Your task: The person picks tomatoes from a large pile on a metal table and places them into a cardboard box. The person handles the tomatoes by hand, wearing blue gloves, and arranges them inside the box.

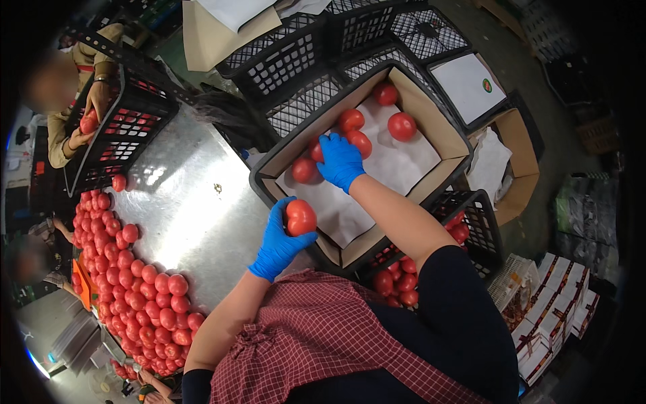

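My left hand [285,240], in a blue glove, holds a red tomato [301,217] over the near left rim of a black plastic crate [262,174]. Inside this crate is a cardboard lining [429,184] with white paper [398,160] on its floor. My right hand [340,160], also gloved in blue, reaches in with its fingers on a tomato [316,150] in the group at the crate's left side; whether it grips that tomato is partly hidden. Another tomato [304,170] lies just left of it, and several more, one of them apart [402,126], rest on the paper.
Many tomatoes [146,303] are heaped on a metal table [202,187] at left. A co-worker's hands [93,108] hold a tomato at a black crate [126,126]. Empty black crates [282,65] stand beyond; crated tomatoes [398,283] are beside me, cardboard boxes [552,303] at lower right.
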A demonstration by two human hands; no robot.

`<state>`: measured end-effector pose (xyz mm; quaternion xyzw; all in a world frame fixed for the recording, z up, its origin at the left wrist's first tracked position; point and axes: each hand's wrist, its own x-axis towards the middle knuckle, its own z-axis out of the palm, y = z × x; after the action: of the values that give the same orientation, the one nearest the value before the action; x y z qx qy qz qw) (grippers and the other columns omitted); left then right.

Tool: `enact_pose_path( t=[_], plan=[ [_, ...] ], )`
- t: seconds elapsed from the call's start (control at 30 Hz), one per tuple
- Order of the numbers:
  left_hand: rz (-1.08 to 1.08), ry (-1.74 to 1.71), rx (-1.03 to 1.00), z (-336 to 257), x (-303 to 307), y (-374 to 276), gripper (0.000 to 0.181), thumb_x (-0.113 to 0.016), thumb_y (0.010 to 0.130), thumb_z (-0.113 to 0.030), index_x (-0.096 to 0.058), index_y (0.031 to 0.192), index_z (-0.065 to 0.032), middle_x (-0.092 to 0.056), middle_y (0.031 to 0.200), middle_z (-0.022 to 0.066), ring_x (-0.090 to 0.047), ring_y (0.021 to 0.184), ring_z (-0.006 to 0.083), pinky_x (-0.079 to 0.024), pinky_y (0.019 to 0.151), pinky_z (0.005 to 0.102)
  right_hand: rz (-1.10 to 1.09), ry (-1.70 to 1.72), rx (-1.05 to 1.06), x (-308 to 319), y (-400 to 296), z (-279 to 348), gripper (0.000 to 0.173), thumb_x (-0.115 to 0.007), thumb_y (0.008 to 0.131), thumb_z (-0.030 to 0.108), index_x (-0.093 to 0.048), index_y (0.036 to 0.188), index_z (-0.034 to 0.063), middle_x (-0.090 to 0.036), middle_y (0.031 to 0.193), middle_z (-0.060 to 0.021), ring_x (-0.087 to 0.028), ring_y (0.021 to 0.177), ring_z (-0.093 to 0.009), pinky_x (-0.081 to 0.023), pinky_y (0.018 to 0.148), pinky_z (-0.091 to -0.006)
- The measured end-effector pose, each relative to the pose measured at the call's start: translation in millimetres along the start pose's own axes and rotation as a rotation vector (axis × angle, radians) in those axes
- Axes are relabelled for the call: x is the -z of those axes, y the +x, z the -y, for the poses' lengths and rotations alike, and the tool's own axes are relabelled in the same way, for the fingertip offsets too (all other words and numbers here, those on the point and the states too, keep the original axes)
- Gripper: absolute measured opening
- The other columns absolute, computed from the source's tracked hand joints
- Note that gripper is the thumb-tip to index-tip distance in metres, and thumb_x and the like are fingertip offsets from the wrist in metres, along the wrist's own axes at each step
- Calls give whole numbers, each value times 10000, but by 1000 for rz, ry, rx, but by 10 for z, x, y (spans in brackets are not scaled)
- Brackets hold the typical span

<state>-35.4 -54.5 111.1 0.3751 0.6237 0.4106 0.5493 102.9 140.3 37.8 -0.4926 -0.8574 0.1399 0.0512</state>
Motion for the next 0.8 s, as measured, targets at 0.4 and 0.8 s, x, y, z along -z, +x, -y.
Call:
enact_pose_path(
  t=[0.4,0.8],
  plan=[
    [11,-512,157,-81,136,-63,775,-786,732,-152,-385,1395,-148,-491,1298,101,-530,1166,250,-494,939,383,58,-168,32,-241,281,-50,361,-677,729,181,-553,1061,112,-611,989,-138,-633,902,-306,-541,693,-436],
    [34,-1046,361,-60,499,-153,563,-489,959,-509,-469,1374,-128,-536,1313,120,-544,1172,284,-435,981,505,636,2104,-370,153,-528,289,612,-638,849,451,-480,1310,81,-624,1124,-142,-650,861,-273,-544,622,-340]
  ],
)
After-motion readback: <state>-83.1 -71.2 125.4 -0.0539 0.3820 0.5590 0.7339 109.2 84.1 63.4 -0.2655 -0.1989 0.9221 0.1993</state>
